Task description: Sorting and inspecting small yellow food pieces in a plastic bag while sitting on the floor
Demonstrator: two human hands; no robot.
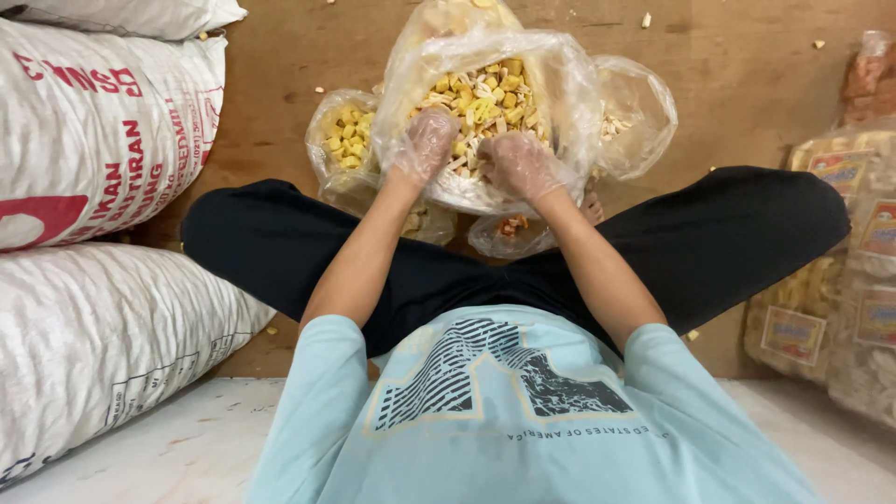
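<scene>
Snack pieces (481, 103), yellow and pale, are heaped in a large clear plastic bag (560, 84) on the brown floor (737, 65), between the knees of the seated person. Both gloved hands are pushed into the heap: left hand (425, 145) curled, fingers buried; right hand (518, 163) loosely cupped over pieces; whether anything is actually gripped cannot be told. Judged light, dry, brittle, easily crushed; best scooped by loose handfuls, not squeezed. Bag film is thin and limp, best taken at the rim. Smaller filled bags (343, 131) are set beside it; white sacks (93, 131) are stacked at the left edge.
</scene>
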